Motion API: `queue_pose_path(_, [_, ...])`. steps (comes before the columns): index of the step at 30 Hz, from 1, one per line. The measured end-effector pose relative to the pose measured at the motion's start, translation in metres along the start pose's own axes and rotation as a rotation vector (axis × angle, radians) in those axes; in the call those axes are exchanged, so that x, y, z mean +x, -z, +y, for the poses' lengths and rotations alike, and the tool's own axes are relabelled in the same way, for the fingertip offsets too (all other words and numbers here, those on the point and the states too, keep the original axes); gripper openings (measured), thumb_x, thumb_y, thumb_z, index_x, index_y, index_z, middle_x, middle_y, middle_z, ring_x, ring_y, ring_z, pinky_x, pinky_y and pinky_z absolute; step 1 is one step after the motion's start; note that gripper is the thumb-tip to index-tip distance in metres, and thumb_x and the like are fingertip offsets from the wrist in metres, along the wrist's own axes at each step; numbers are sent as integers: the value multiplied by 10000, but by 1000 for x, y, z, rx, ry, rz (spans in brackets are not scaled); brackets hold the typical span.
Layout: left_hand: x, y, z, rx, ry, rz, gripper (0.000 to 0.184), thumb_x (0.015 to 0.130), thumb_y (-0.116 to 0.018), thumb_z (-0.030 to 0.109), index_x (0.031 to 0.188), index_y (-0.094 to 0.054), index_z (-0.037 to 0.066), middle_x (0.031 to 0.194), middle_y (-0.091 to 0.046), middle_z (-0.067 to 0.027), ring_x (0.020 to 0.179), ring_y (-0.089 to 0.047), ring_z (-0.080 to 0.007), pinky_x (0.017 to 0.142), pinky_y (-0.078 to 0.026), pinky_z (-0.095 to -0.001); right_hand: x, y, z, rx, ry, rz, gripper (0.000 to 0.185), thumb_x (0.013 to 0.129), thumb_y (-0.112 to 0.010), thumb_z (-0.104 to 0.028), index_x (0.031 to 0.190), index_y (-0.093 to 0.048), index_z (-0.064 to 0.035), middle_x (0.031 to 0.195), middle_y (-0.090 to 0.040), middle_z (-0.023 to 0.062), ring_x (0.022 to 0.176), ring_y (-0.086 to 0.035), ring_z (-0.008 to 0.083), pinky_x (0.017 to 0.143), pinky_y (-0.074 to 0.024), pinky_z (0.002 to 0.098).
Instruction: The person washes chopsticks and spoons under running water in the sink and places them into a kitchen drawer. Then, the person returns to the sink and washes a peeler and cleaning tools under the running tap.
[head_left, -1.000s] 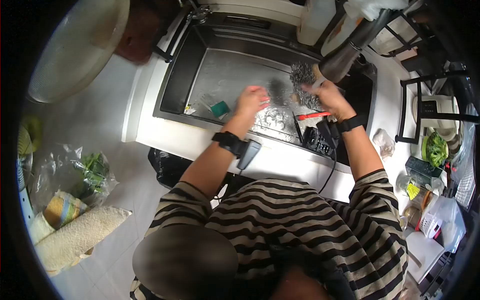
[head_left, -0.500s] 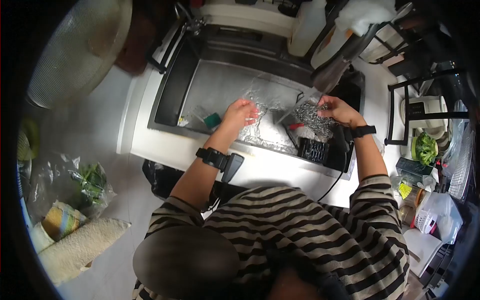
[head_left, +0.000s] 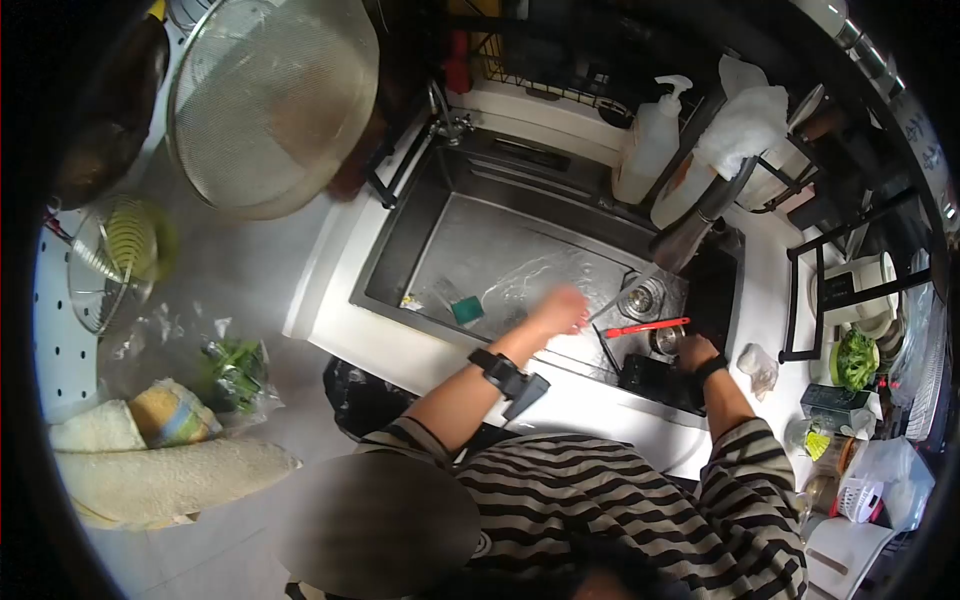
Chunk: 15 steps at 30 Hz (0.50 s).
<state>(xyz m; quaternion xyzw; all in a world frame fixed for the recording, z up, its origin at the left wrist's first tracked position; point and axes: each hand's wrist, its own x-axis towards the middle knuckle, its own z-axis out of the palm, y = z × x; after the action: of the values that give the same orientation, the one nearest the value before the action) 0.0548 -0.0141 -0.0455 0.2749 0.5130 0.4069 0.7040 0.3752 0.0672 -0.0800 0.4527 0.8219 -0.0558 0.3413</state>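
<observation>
My left hand (head_left: 560, 310) is over the front part of the steel sink (head_left: 500, 235), blurred, with its fingers smeared. To its left a green sponge (head_left: 467, 309) lies on the sink floor. My right hand (head_left: 697, 352) is low at the sink's right front, beside a black holder (head_left: 648, 376); its fingers are mostly hidden. Near it are a red-handled tool (head_left: 648, 327) and a round metal drain piece (head_left: 667, 341). Another drain fitting (head_left: 641, 298) shows below the dark faucet (head_left: 684, 240), from which a thin stream of water runs.
A large mesh strainer (head_left: 275, 105) hangs at upper left. Behind the sink are a pump bottle (head_left: 648, 150) and another bottle (head_left: 683, 190). Black racks (head_left: 792, 310), a crumpled bag (head_left: 758, 370) and a green vegetable (head_left: 855, 360) are at right. Bagged greens (head_left: 237, 372) and towels (head_left: 170, 470) lie at left.
The metal scrubber that my right hand held is no longer visible, and that hand has moved down towards the front. My left hand has moved rightward. The view has shifted, showing more beyond the sink.
</observation>
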Motion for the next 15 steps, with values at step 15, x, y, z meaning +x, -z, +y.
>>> queue_pose_path(15, [-30,12,72,160,-238,41,543,671,-752,240,1126,-486,110,958,-577,-22,822,-565,-151,564,-462,-311,-69,151,-107,1355,365,667,386,751,-670,-173,1079,-541,-15,964,-569,103,1022,-492,196,824,-419,311])
